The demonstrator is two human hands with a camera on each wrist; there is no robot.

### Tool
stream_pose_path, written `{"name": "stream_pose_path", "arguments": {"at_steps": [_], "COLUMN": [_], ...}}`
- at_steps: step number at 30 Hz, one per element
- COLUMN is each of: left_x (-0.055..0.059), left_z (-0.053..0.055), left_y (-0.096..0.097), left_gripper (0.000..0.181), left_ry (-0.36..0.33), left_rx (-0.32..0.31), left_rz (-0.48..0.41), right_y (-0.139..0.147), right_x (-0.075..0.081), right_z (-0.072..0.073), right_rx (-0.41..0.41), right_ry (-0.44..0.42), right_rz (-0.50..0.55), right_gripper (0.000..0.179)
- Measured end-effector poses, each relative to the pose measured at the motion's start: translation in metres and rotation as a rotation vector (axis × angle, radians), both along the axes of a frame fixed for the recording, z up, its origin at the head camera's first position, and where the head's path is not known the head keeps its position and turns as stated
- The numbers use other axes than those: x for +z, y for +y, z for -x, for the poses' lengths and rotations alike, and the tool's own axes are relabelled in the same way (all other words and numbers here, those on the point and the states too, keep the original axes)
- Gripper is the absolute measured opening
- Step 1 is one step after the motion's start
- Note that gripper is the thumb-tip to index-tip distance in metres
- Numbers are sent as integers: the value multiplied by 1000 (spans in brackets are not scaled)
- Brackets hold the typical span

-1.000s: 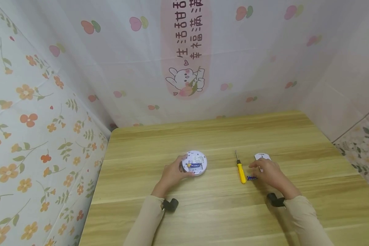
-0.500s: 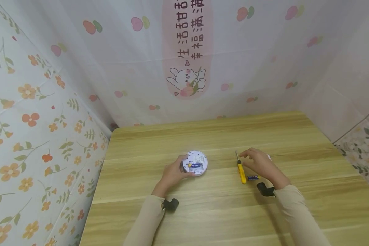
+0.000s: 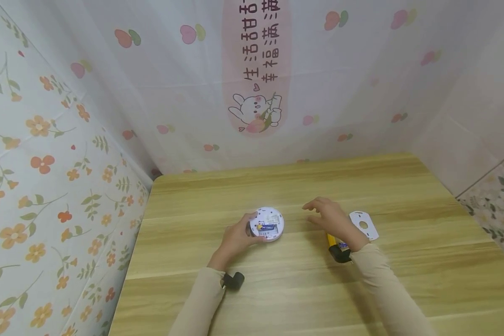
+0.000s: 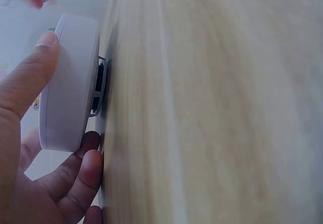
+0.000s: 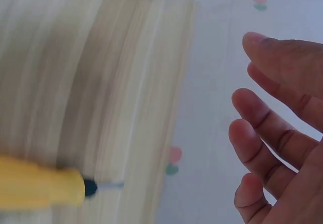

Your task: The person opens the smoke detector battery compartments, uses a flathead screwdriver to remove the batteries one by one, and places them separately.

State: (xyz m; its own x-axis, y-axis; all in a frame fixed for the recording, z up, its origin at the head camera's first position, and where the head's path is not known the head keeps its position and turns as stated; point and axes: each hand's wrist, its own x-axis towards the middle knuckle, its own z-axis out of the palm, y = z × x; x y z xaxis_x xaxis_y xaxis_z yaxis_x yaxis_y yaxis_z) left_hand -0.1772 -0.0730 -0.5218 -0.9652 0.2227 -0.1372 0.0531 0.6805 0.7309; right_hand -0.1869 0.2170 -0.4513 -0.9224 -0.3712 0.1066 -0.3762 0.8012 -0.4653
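Note:
My left hand (image 3: 235, 236) holds a round white smoke detector (image 3: 272, 214) by its edge, thumb on the near side and fingers around the far side. Its back faces up, with a blue battery (image 3: 268, 228) in the compartment. From the left wrist, the detector's side and dark vent slots show close over the table. My right hand (image 3: 335, 219) hovers to the right of the detector, its fingers loosely bent and nothing between them, as the right wrist view also shows. Below that hand lie a yellow-handled screwdriver (image 3: 331, 239) and a second blue battery (image 3: 342, 245), both partly hidden by it.
A white mounting plate (image 3: 371, 228) with a round hole lies on the wooden table (image 3: 277, 289), just right of the right forearm. A patterned curtain (image 3: 185, 102) hangs behind the table's back edge, and floral fabric (image 3: 67, 210) covers the left side.
My right hand has moved left from over the mounting plate, past the screwdriver, toward the detector. The plate is now uncovered. My left hand and the detector have stayed in place.

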Motion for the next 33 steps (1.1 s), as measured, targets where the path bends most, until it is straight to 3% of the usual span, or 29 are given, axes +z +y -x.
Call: {"name": "stream_pose_path", "arguments": {"at_steps": [6, 15, 22, 33], "left_x": [0, -1, -1, -1], "left_z": [0, 0, 1, 0], "left_y": [1, 0, 0, 0], "left_gripper": [90, 89, 89, 90], "left_ry": [-9, -10, -5, -1], "left_rx": [8, 8, 2, 8], "left_rz": [10, 9, 4, 3], "right_y": [-19, -43, -62, -83], "right_x": [-5, -14, -20, -29], "right_z": [2, 1, 0, -1], "right_rx": [9, 35, 40, 121], "right_ry": [-53, -4, -79, -75], "right_rz": [26, 59, 90, 96], "right_gripper": [23, 20, 20, 19]}}
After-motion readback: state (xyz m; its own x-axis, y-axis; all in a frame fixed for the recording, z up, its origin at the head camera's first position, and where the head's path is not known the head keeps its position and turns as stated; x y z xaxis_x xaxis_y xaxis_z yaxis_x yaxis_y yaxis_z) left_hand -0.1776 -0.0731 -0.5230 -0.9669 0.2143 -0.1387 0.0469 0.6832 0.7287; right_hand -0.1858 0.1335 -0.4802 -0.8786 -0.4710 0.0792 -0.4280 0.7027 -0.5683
